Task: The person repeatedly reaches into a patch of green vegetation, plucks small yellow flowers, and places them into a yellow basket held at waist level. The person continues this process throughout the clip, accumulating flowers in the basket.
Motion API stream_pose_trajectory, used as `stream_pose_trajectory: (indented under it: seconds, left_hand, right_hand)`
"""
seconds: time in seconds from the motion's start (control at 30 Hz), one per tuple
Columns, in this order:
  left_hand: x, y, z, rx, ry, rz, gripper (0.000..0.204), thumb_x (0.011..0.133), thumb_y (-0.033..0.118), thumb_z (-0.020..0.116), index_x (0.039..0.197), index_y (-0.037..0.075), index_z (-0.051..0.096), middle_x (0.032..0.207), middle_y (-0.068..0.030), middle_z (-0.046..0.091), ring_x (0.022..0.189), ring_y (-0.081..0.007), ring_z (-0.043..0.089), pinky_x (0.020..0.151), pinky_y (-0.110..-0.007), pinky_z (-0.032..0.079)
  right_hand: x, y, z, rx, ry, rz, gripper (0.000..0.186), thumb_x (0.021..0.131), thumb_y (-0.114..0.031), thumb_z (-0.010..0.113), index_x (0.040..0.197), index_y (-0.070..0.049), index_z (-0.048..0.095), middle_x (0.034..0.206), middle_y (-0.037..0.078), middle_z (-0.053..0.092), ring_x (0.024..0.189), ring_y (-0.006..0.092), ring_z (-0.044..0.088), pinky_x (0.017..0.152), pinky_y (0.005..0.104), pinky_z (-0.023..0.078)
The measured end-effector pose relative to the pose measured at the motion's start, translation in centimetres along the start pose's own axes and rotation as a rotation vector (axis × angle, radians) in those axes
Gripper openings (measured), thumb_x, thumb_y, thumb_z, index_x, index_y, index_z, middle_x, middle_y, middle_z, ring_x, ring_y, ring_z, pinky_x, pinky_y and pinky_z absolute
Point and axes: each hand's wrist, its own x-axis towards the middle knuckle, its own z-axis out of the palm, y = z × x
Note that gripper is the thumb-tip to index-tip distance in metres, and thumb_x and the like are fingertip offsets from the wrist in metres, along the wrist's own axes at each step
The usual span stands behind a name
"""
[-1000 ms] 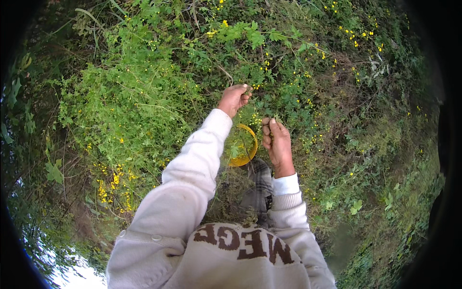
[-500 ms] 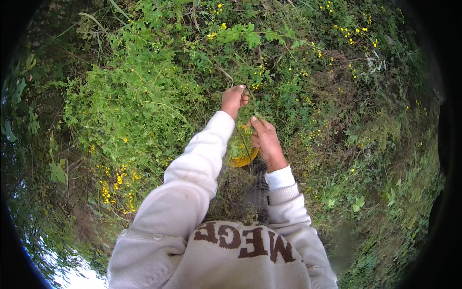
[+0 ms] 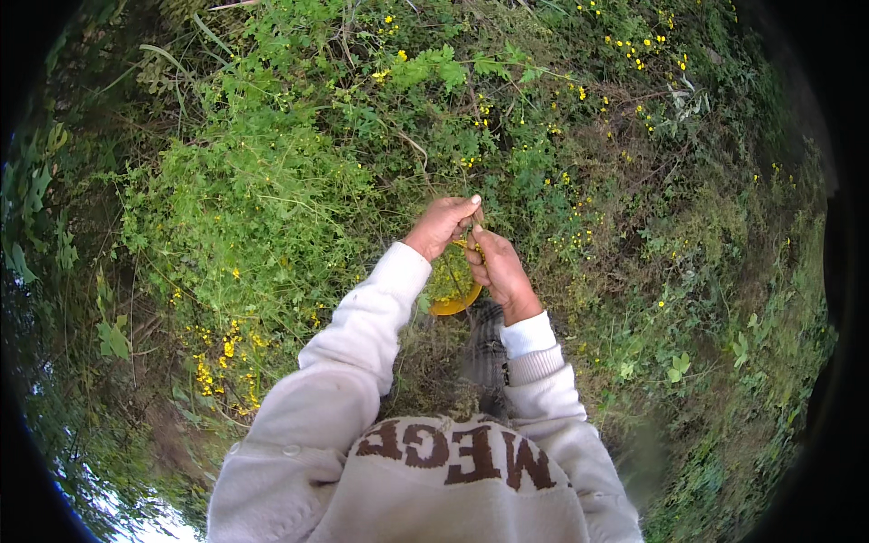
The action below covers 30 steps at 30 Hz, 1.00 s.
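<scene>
Thumb and fingers of my left hand are pinched together at the middle of the view. They grip a thin plant stem. Just below and to the right, my right hand is also closed, its thumb and forefinger pinching the same stem, as far as I can see. The two sets of fingertips nearly touch. Under the hands sits a round yellow container, partly covered by my right fingers. Green plant bits and small yellow blossoms show inside it.
Dense green foliage spreads on the left. Yellow flowers cluster at lower left, with more yellow flowers at upper right. A pale curved twig rises beyond my left hand. Drier brownish growth stands on the right.
My left hand has come down and toward me, closing the gap to my right hand. My right hand has hardly moved. The view has shifted slightly.
</scene>
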Motion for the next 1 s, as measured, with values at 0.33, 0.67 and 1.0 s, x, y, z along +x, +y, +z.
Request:
stream_pose_trajectory:
  seconds: [0.33,0.67,1.0]
  left_hand:
    - [-0.3,-1.6,-0.7,-0.258,0.069,0.118,0.027,0.088,0.034,0.057,0.079,0.008,0.058,0.060,0.0055,0.046,0.051,-0.0050,0.040,0.047,-0.019,0.033]
    - [-1.3,-2.3,0.6,0.040,0.176,0.247,0.030,0.090,0.032,0.054,0.075,0.007,0.061,0.058,0.0057,0.043,0.052,-0.0056,0.039,0.048,-0.020,0.033]
    - [-2.4,-2.2,-3.3,-0.253,0.264,0.267,0.032,0.094,0.029,0.048,0.073,0.005,0.055,0.057,0.0044,0.040,0.051,-0.0066,0.034,0.050,-0.023,0.033]
  right_hand:
    - [-2.8,0.9,-0.3,0.028,0.211,-0.075,0.030,0.095,-0.031,0.043,0.082,-0.005,0.052,0.061,0.000,0.046,0.044,0.0067,0.038,0.038,0.0196,0.029]
    - [0.2,0.9,0.7,-0.103,0.050,-0.058,0.032,0.095,-0.035,0.042,0.083,-0.007,0.052,0.063,-0.004,0.041,0.047,0.0046,0.035,0.040,0.0187,0.026]
    - [2.3,15.4,-7.3,-0.837,0.427,-0.237,0.035,0.088,-0.035,0.051,0.094,-0.001,0.053,0.080,0.018,0.059,0.071,0.0298,0.058,0.065,0.0392,0.045]
